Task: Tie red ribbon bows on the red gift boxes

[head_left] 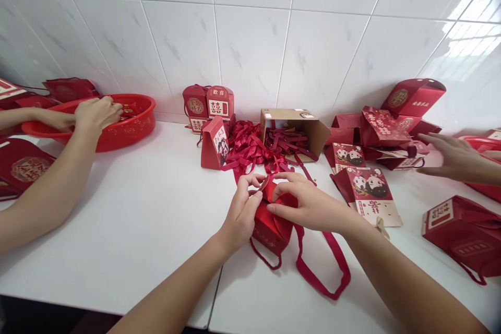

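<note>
A small red gift box (270,227) sits on the white table (148,229) right in front of me. My left hand (242,209) pinches the box's top flap from the left. My right hand (305,203) presses fingers onto the same top from the right. A red ribbon (324,271) trails from the box toward the table's near edge in a loop.
A pile of red ribbons (250,148) spills from a cardboard box (293,130) at the wall. Folded red boxes (207,107) stand behind; flat ones (371,190) lie right. Another person's hand (97,115) reaches into a red basin (129,125) at left; another person's hand (454,159) hovers at right.
</note>
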Tool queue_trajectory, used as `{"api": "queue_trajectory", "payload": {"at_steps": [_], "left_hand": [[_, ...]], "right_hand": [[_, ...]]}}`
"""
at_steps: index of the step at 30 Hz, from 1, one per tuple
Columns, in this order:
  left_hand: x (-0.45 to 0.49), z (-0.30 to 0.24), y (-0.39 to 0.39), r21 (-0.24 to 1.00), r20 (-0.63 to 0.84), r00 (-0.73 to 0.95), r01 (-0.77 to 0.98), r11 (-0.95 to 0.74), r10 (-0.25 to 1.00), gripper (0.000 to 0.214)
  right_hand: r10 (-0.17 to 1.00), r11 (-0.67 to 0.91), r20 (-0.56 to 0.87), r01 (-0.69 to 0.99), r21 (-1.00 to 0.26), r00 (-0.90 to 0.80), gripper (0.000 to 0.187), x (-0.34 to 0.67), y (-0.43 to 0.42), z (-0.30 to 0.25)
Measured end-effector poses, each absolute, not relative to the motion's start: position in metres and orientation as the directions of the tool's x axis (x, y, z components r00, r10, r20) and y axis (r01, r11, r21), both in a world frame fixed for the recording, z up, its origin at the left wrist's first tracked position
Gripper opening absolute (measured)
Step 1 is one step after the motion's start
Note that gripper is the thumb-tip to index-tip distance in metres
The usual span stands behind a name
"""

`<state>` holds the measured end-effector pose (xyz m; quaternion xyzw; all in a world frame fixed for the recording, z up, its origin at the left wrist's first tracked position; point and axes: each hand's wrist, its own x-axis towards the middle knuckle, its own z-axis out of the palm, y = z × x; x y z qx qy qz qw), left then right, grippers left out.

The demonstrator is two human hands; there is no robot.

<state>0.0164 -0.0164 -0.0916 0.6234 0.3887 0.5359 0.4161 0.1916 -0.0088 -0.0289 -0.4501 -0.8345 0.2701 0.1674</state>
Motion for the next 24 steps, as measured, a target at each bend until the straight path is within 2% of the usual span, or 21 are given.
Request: {"api": "queue_trajectory", "payload": {"at_steps": [7, 13, 16, 19, 22, 24], "left_hand": [[0.018, -0.093, -0.016, 0.938, 0.346, 0.126, -0.034, -0.345, 0.930, 0.002], [0.018, -0.092, -0.016, 0.941, 0.338, 0.134, -0.057, -0.333, 0.932, 0.002], [0.018, -0.092, -0.016, 0.944, 0.331, 0.139, -0.062, -0.325, 0.933, 0.002], [0.019, -0.092, -0.017, 0.943, 0.333, 0.146, -0.054, -0.329, 0.932, 0.003], [0.020, -0.092, -0.017, 0.941, 0.337, 0.127, -0.051, -0.334, 0.933, 0.006], [0.021, -0.091, -0.017, 0.945, 0.327, 0.094, -0.041, -0.324, 0.940, 0.008]], "right_hand": [[0.836, 0.433, 0.018, 0.639, -0.636, -0.548, 0.017, 0.189, -0.008, -0.026], [0.855, 0.359, 0.064, 0.498, -0.789, -0.514, 0.023, 0.190, -0.007, -0.025], [0.878, 0.384, 0.229, 0.333, -0.861, -0.421, 0.023, 0.191, -0.008, -0.022], [0.860, 0.487, 0.449, 0.129, -0.864, -0.245, 0.017, 0.198, -0.019, -0.009], [0.701, 0.704, 0.710, -0.093, -0.704, -0.069, 0.007, 0.211, -0.041, 0.008], [0.604, 0.793, 0.797, -0.092, -0.602, -0.005, 0.007, 0.218, -0.053, 0.016]]}}
